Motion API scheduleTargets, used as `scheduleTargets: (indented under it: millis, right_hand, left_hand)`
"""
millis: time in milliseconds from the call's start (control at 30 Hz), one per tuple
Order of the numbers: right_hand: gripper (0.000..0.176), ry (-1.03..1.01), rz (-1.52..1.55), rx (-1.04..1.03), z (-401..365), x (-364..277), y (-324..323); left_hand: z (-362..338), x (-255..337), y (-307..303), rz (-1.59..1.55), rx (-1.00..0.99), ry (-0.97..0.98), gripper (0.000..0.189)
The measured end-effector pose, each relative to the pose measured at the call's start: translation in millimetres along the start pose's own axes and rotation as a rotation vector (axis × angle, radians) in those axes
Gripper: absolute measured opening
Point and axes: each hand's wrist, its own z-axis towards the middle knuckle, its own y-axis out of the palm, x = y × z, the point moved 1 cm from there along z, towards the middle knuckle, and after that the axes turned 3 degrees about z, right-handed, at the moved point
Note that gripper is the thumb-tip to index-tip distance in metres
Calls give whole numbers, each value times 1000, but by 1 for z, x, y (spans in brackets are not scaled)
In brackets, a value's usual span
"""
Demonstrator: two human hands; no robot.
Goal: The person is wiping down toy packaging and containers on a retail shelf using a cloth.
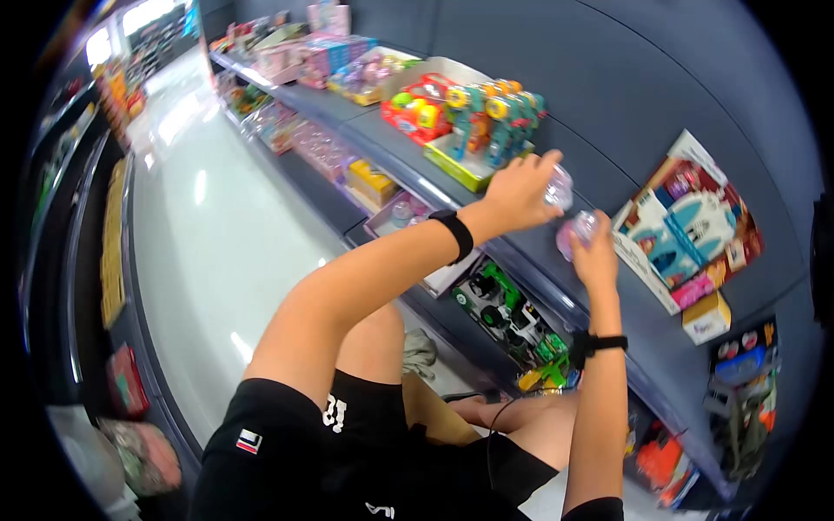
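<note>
My left hand [519, 193] is closed around a clear, rounded plastic container [560, 188] above the upper shelf. Just below and to its right, my right hand [596, 258] grips a second rounded container, clear with pink [573, 234]. The two containers are close together; blur hides what is inside them. Left of my hands, a green display tray [469, 170] holds teal and orange toy figures [499, 117]. To the right, a boxed castle toy [686, 230] leans against the back panel.
Along the upper shelf [356, 130] stand a red tray of bright toys [419, 108] and several other boxes. A small yellow-white box [706, 318] sits at right. Below are a boxed green vehicle [508, 313] and a yellow box [372, 182]. A glossy aisle floor [217, 234] runs left.
</note>
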Motion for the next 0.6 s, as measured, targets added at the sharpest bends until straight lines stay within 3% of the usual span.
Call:
scheduleTargets:
  millis: [100,200,267,367,467,500,567,600]
  right_hand:
    - [71,-60,39,13,1,15,4]
    - [70,-102,136,-6,8,26,8]
    - [69,-114,150,16,-2,4,5]
    - [66,-172,101,81,-30,-65,-2]
    - [68,-307,179,223,-51,-126,8]
    - [68,-306,178,207,-58,-143,14]
    - [73,-423,486,88,-81,-175,34]
    - [75,-518,455,68,-91,-184,52]
  left_hand:
    - [-46,-7,-54,-50,20,82,78]
    - [-107,-32,-100,-65,147,145,77]
    - [-149,-52,-135,1,140,63,77]
    - [-220,-122,-168,92,214,-104,75]
    - [-296,-171,-203,-11,257,-451,69]
    - [-326,-186,-206,24,258,-549,68]
    - [-387,-209,-206,84,249,-724,66]
    - [-417,-217,-202,102,236,-805,65]
